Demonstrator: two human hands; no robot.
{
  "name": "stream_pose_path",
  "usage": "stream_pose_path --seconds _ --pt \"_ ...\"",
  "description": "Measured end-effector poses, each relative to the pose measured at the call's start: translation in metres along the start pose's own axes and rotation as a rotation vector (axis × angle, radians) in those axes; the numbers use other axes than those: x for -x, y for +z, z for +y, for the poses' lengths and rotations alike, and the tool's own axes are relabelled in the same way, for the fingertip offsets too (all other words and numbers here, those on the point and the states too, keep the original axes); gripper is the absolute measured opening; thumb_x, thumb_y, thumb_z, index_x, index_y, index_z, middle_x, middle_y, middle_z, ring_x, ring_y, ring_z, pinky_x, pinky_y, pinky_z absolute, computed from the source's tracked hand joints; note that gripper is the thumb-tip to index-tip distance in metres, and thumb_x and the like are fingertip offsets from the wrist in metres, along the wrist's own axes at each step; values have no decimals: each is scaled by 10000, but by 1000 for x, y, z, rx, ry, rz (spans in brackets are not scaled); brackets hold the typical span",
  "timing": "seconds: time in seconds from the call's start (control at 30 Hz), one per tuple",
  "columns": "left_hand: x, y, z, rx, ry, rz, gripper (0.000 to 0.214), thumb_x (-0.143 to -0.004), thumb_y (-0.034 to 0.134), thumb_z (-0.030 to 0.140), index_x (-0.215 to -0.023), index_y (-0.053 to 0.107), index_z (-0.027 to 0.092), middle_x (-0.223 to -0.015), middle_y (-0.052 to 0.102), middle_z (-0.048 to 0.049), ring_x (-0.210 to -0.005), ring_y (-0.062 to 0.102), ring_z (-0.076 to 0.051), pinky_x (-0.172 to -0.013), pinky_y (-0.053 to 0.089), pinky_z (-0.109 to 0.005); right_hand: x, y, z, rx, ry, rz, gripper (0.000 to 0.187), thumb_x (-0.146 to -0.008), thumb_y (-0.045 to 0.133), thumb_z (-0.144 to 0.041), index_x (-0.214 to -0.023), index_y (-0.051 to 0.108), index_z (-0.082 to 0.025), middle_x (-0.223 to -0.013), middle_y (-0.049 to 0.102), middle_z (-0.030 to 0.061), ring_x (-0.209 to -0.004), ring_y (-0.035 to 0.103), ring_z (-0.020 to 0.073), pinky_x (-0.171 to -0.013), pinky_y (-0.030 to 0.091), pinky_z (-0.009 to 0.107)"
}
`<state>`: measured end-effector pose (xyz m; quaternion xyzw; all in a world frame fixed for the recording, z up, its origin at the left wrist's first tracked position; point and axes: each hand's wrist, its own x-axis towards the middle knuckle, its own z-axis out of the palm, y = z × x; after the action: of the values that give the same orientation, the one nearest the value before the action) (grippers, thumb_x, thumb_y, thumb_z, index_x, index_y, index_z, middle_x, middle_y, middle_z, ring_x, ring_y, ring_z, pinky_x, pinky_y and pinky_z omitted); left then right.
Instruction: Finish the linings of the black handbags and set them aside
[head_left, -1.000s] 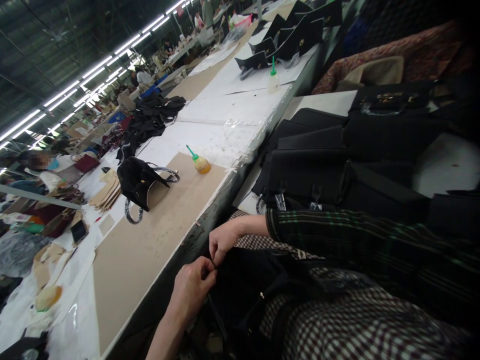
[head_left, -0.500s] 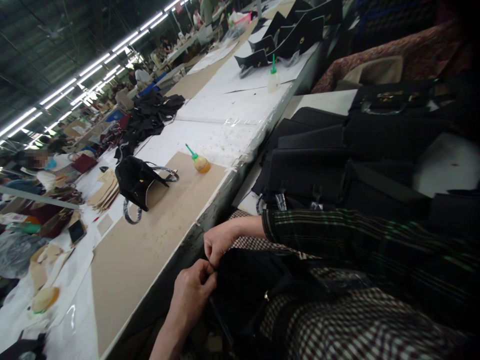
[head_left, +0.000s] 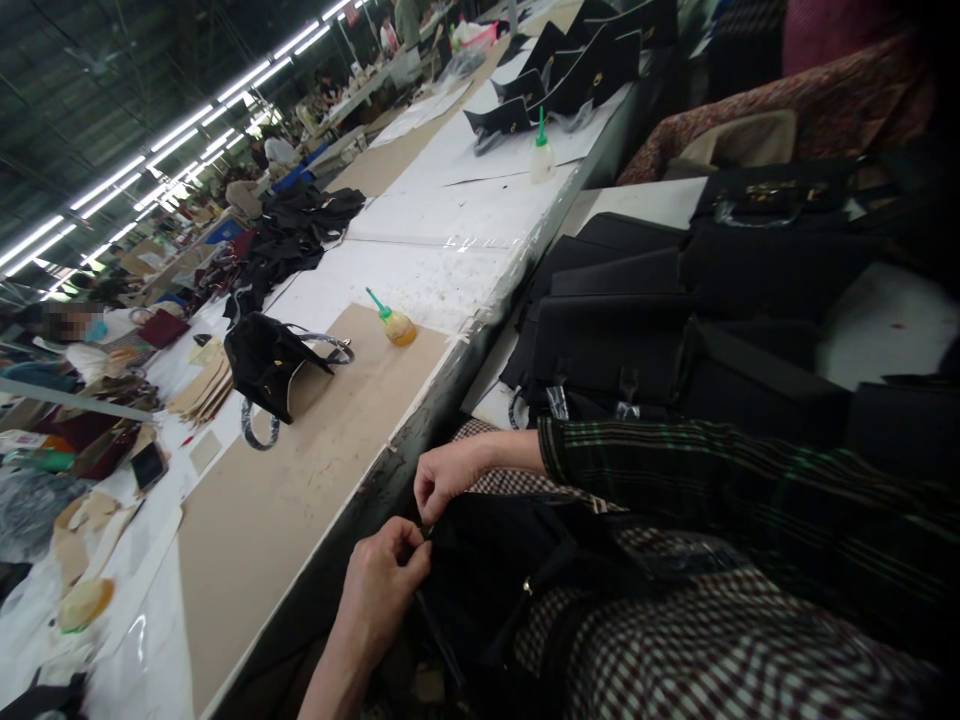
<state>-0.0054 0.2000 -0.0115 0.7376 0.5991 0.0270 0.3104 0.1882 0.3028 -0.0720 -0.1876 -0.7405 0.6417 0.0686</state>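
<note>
A black handbag with a small gold-coloured fitting lies across my lap, over checked cloth. At its far edge, my left hand pinches the bag between thumb and fingers. Just beyond, my right hand is closed in a pinch on the same edge, nearly touching the left. Something small and shiny shows between the fingertips, too small to name. My right forearm, in a dark plaid sleeve, crosses above the bag.
On the workbench's brown board stand another black handbag and a green-tipped glue bottle. A second bottle is farther back, near black bag pieces. Black panels lie stacked at right. A co-worker sits across the bench.
My fingertips have drawn slightly apart at the bag's edge, the right hand shifting a little right. A small shiny spot now shows between them. The whole view has shifted slightly.
</note>
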Motion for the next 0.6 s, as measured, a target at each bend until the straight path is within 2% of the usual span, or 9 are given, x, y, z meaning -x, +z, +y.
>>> stream_pose_path --seconds 0.17,0.3,0.6 --pt "-3 1 -1 93 -16 -17 96 -804 602 297 -814 585 203 -684 604 31 -618 528 -130 -589 374 -212 8 5 -7 27 -32 41 269 -763 675 -248 -956 737 -71 -772 696 1 -688 574 103 -611 411 184" --pt "-4 1 0 117 -64 -41 140 -788 621 333 -834 622 201 -719 651 12 -671 587 -160 -625 409 -230 8 7 -8 18 -16 43 278 -766 659 -240 -973 734 -71 -782 698 2 -692 579 104 -604 407 182" --pt "-1 -2 3 170 -28 -54 131 -794 603 314 -768 633 190 -666 555 39 -623 466 -127 -584 346 -217 8 8 -10 6 14 89 228 -735 680 -227 -908 746 -95 -744 689 -15 -691 573 101 -614 406 178"
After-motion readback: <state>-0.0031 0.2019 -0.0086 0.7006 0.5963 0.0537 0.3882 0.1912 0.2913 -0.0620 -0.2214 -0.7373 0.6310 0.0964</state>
